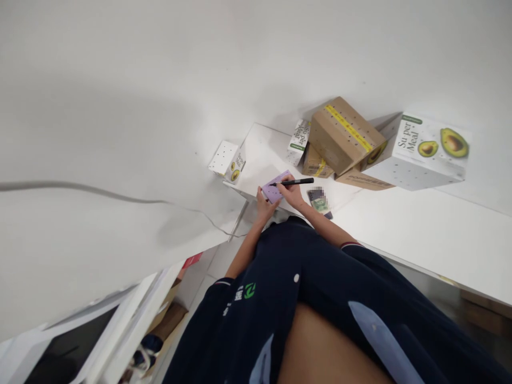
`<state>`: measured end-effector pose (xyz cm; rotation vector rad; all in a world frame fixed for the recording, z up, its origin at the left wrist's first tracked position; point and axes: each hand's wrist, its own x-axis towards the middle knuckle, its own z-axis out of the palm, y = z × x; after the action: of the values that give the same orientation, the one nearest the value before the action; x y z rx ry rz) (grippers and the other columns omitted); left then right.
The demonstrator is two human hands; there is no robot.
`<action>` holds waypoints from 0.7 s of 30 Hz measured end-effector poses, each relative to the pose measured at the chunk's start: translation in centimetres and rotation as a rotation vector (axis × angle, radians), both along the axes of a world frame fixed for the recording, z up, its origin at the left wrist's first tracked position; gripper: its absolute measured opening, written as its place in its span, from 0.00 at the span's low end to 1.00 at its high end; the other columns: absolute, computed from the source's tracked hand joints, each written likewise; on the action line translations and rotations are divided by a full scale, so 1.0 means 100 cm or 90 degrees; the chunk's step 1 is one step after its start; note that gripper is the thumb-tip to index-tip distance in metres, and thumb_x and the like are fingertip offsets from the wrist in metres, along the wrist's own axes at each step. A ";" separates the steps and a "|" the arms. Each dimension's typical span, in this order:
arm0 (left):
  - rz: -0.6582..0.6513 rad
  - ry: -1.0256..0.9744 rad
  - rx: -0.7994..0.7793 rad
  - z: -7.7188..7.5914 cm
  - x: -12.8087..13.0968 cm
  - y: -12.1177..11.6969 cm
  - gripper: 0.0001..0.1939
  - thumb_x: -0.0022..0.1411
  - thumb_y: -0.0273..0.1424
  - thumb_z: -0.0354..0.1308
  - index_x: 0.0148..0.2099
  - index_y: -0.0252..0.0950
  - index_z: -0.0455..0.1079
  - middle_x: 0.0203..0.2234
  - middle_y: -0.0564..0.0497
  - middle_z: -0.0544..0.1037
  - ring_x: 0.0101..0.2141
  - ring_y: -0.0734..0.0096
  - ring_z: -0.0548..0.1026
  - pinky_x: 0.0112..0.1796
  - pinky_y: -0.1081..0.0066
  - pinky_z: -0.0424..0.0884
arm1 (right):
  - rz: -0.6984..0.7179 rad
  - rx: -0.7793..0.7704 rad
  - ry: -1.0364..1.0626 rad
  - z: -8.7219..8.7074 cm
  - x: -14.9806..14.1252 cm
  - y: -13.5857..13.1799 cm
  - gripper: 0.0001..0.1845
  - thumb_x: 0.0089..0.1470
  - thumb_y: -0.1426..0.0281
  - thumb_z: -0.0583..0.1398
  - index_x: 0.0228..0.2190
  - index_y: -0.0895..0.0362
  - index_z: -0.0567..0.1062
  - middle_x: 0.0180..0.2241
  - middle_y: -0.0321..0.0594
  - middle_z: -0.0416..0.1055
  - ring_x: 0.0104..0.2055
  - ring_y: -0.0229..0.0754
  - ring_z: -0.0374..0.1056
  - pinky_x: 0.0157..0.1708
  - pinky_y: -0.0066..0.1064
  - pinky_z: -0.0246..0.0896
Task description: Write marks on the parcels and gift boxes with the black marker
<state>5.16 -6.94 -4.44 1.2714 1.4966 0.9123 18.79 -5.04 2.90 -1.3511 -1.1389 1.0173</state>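
Observation:
A black pen (298,182) is gripped in my right hand (292,193), its tip close to a purple pad of paper (273,190). My left hand (264,205) holds the pad by its near left edge, with the thumb on top. The pad is at the front of the white table (424,218). Just right of my right hand lies a small dark thing with a green picture (320,204), which looks like a card or booklet; part of it is blurred out.
Past my hands stand a brown carton with yellow tape (347,130), a smaller brown carton (317,161) and a narrow white box (298,141). A large white avocado box (430,149) is at right. Another white box (228,161) sits at left. A cable (152,201) crosses the left side.

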 end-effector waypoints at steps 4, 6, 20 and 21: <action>-0.011 0.006 -0.034 0.002 0.000 0.000 0.57 0.53 0.38 0.73 0.75 0.34 0.45 0.71 0.28 0.53 0.69 0.45 0.59 0.58 0.51 0.73 | 0.106 0.008 -0.024 -0.016 -0.007 0.007 0.11 0.51 0.59 0.59 0.35 0.51 0.72 0.34 0.38 0.71 0.37 0.44 0.66 0.45 0.40 0.66; -0.013 0.003 -0.042 0.003 0.001 0.000 0.57 0.53 0.38 0.73 0.75 0.34 0.45 0.71 0.27 0.53 0.69 0.44 0.59 0.58 0.51 0.74 | 0.138 -0.001 -0.033 -0.023 -0.006 0.009 0.12 0.50 0.60 0.59 0.36 0.52 0.73 0.36 0.39 0.73 0.41 0.45 0.67 0.49 0.41 0.65; -0.034 0.001 -0.033 0.004 0.000 -0.001 0.55 0.54 0.34 0.70 0.75 0.28 0.44 0.70 0.26 0.53 0.68 0.43 0.61 0.58 0.53 0.74 | 0.130 -0.064 -0.122 -0.033 -0.010 0.010 0.03 0.51 0.68 0.60 0.29 0.52 0.75 0.32 0.36 0.74 0.35 0.42 0.68 0.43 0.35 0.65; -0.034 0.000 -0.028 0.003 0.000 -0.001 0.55 0.53 0.34 0.70 0.75 0.27 0.44 0.70 0.25 0.53 0.68 0.43 0.61 0.57 0.53 0.74 | 0.133 -0.063 -0.128 -0.033 -0.010 0.010 0.03 0.52 0.67 0.60 0.30 0.52 0.75 0.32 0.35 0.74 0.36 0.42 0.68 0.43 0.35 0.65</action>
<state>5.17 -7.07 -4.15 1.2727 1.4676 0.8402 17.79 -4.06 -0.44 -1.4596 -1.4194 1.1175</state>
